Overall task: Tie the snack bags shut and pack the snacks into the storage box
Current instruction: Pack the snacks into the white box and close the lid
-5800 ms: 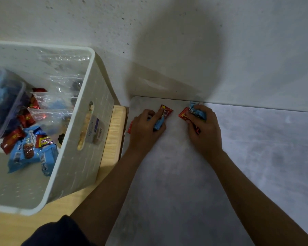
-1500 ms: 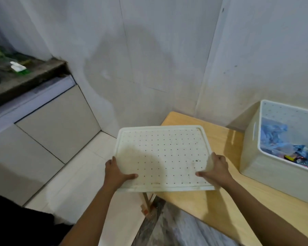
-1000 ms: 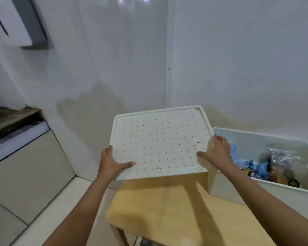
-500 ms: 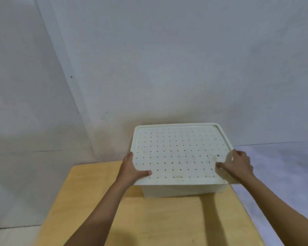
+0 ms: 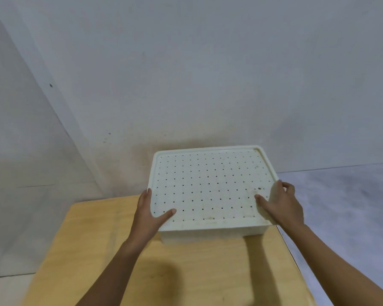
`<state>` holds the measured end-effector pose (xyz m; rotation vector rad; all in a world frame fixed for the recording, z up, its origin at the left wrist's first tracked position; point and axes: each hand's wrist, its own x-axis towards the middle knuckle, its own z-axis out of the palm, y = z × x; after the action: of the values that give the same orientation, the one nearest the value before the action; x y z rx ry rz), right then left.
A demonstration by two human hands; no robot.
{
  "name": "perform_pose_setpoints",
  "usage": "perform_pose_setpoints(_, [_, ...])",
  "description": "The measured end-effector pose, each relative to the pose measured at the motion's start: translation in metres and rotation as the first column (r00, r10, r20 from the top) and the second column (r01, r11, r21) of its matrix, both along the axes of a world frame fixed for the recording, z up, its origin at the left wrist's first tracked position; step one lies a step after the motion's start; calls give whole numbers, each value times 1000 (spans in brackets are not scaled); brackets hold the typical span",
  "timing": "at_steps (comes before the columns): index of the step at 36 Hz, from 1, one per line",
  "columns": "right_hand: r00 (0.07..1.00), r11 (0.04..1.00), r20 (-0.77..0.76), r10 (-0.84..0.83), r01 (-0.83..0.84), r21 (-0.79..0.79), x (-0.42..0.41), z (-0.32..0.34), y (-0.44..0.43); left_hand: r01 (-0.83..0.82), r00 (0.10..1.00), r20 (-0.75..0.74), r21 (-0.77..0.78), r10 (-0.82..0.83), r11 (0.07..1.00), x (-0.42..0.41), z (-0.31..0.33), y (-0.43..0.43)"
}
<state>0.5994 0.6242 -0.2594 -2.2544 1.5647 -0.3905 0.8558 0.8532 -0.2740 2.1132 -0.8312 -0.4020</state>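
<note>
My left hand (image 5: 148, 214) clasps the perforated lid (image 5: 208, 186) at its left edge, thumb on top, fingers (image 5: 149, 191) along the side. My right hand (image 5: 282, 205) grips the right edge likewise. The lid covers the white storage box (image 5: 208, 236), which stands on the wooden counter (image 5: 186, 272).

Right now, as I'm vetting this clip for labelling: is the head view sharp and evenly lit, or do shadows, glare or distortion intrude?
Head view: the lid is sharp enough to count its holes, no glare; the light is soft and dim; the arms cast shadows on the wooden table before the storage box; the wall corner at left leans, likely wide-angle distortion.
</note>
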Motion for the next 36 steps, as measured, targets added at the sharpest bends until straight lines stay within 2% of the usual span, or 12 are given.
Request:
perform_pose_setpoints(9, [998, 1000, -63, 15, -14, 17, 11, -4, -32, -46, 998, -42, -18, 46, 999, 3, -1, -25])
perform_pose_setpoints(17, [996, 998, -57, 67, -66, 6, 17, -7, -45, -116, 992, -48, -47, 113, 992, 1, -11, -25])
perform_pose_setpoints(29, [993, 995, -64, 98, -99, -6, 18, -17, -42, -98, 994, -50, -39, 96, 994, 9, -18, -18])
perform_pose_setpoints(32, [993, 995, -65, 102, -102, -8, 20, -18, -43, -65, 998, 20, 36, 64, 997, 11, -19, -22])
perform_pose_setpoints(36, [989, 993, -99, 114, -116, -20, 25, -18, -44, -45, 982, 189, 260, -5, 965, 15, -16, -28])
